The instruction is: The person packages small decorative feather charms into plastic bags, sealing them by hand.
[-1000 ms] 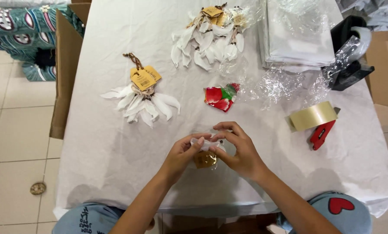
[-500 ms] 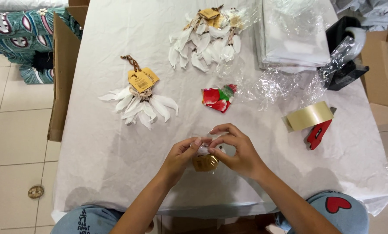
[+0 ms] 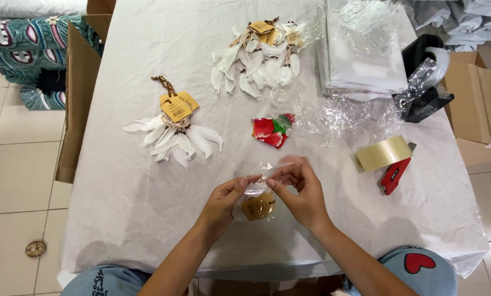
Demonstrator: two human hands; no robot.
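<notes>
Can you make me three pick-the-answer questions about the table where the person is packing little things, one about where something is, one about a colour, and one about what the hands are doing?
1. Where is the tape dispenser?
A. left of both hands
B. right of both hands
C. on the floor

2. What colour are the feathers in the bundle at the left of the table?
A. white
B. blue
C. black

3. What are the left hand and right hand doing?
A. lying flat and empty
B. holding the tape
C. pinching a small clear bag with a brown tag inside

Answers: 1 B, it lies on the white cloth beyond the right hand. 2 A, the plumes fan out white under yellow tags. 3 C, the fingertips of both hands grip the top of the bag.
</notes>
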